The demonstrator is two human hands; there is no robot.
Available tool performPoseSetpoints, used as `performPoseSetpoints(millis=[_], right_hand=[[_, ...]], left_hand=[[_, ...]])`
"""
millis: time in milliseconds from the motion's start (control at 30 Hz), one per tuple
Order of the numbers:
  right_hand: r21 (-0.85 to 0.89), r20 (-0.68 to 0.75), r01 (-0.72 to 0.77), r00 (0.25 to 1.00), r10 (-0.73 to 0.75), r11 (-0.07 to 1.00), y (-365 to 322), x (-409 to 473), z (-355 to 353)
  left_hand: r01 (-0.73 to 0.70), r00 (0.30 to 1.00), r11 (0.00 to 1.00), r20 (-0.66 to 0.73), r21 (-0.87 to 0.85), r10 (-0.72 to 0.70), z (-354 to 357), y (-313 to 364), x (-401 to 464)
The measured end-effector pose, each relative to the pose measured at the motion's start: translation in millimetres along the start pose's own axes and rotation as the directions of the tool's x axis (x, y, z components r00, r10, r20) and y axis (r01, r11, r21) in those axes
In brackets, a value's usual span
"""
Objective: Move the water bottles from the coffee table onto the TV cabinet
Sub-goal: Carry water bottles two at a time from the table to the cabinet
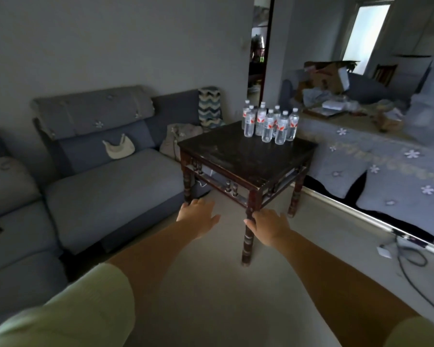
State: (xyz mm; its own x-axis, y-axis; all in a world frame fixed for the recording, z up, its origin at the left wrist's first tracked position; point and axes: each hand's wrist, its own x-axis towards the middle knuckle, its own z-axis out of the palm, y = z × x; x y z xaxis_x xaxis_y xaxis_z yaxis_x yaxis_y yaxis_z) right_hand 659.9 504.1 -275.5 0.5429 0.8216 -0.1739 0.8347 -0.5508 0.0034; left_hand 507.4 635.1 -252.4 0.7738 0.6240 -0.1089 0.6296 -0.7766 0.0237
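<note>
Our left hand (pixel 198 216) and right hand (pixel 268 227) reach out, fingers relaxed and empty; upright water bottles (pixel 271 123) stand well beyond our fingertips, nearer the right

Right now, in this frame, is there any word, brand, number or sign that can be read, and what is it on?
No text here can be read.
Water bottles on the coffee table: each has a white label with a red mark, but any print is too small and blurred to read.
Cardboard box in the back: no print can be made out.
</note>
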Motion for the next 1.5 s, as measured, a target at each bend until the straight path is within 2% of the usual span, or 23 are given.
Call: performPoseSetpoints(millis=[267, 467, 733, 933, 1167, 1267, 1333, 1500], right_hand=[[-0.049, -0.044, 0.037, 0.998, -0.039, 0.998, -27, 110, -22], [-0.015, -0.058, 0.079, 0.995, -0.08, 0.997, -41, 215, -38], [-0.012, 0.056, 0.053, 0.997, -0.053, 0.999, -34, 368, -68], [0.002, 0.098, 0.046, 0.994, -0.046, 0.999, -47, 444, -77], [0.074, 0.119, -0.053, 0.992, 0.043, 0.996, -74, 557, -86], [0.116, 0.135, -0.12, 0.985, 0.104, 0.986, -86, 597, -93], [0.15, 0.114, -0.149, 0.985, 0.133, 0.977, -93, 622, -97], [0.216, 0.104, -0.23, 0.972, 0.212, 0.949, -80, 656, -100]], left_hand=[[0.026, 0.999, 1.0, -0.018, -0.016, -0.027, -11, -52, 93], [0.018, 0.998, 0.999, -0.061, -0.037, -0.021, -19, -86, 191], [0.043, 0.996, 0.991, -0.071, -0.13, -0.053, -39, -126, 322], [0.038, 0.999, 0.992, -0.028, -0.119, -0.042, -38, -166, 398], [-0.068, 0.997, 0.993, 0.032, -0.096, 0.072, -44, -231, 518], [-0.124, 0.989, 0.992, 0.075, -0.035, 0.126, -53, -257, 563], [-0.175, 0.983, 0.984, 0.057, 0.006, 0.175, -59, -273, 596], [-0.255, 0.966, 0.967, 0.045, -0.014, 0.255, -58, -276, 658]])
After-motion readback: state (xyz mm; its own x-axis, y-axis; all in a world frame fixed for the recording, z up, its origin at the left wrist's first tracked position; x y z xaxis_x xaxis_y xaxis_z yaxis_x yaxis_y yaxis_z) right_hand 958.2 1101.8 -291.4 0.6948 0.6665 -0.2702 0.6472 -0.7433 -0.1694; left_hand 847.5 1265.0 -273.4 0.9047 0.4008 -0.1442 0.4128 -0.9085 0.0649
